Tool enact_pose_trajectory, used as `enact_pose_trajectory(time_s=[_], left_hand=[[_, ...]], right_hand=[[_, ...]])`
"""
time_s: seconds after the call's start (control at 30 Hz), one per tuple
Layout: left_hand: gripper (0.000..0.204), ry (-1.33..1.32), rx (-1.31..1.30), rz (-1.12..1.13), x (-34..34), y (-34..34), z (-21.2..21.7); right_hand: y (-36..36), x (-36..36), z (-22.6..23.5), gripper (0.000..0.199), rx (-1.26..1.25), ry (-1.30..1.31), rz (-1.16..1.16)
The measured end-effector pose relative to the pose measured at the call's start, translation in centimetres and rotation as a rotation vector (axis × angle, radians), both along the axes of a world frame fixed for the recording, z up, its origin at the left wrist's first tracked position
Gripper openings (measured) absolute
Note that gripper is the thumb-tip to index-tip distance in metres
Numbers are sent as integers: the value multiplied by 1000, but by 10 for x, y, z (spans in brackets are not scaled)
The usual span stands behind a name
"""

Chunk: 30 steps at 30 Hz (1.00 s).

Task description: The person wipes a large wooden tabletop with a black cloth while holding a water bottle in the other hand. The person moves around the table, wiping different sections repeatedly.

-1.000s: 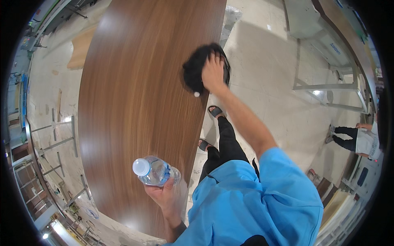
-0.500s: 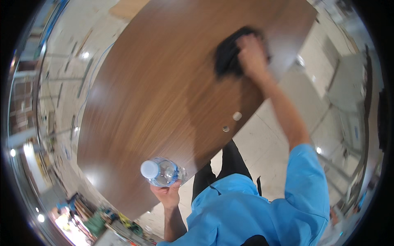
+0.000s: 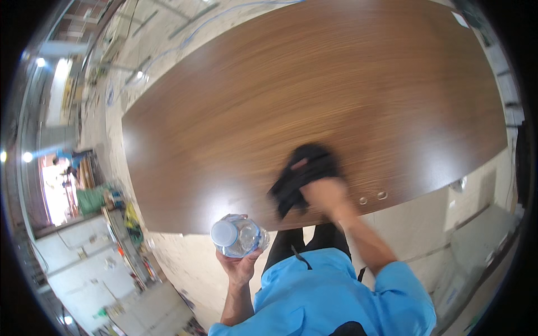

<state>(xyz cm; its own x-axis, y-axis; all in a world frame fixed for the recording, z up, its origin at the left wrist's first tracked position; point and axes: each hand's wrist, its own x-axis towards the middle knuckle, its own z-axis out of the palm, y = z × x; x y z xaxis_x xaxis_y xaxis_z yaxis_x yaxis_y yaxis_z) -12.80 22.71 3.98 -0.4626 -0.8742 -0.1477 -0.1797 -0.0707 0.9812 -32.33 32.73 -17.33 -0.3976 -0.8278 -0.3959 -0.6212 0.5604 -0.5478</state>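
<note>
Where brown wood-grain panel (image 3: 314, 106) fills view: black cloth (image 3: 300, 178) pressed flat near its lower edge under right hand (image 3: 327, 196), fingers blurred, grip on cloth cannot be judged. Left hand (image 3: 240, 263), below panel edge, fingers wrapped round clear plastic bottle (image 3: 240, 236), white cap (image 3: 225, 233) toward camera.

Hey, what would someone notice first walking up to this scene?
A big brown wood-grain panel fills most of the view. Near its lower edge the right hand presses a black cloth onto it. Lower left of that, off the panel, the left hand holds a clear plastic bottle with a white cap.
</note>
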Motion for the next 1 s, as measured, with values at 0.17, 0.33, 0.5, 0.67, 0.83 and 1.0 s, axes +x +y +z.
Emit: enact_pose_trajectory(time_s=[0.17,0.33,0.5,0.67,0.83,1.0], left_hand=[[93,43,81,131,43,-4,-14],[90,43,111,157,64,-7,-21],[78,88,80,99,73,-31,-24],[75,202,155,64,84,-49,-33],[82,141,210,-44,103,-51,-49],[86,112,265,-36,119,-36,-53]], right_hand=[[31,-335,-13,40,-326,796,-715],[-230,-313,26,40,-79,869,-306],[-318,31,47,54,-605,565,429],[-92,31,2,56,-376,449,355],[60,-241,9,55,353,816,-833],[-63,-187,25,41,173,951,-486]])
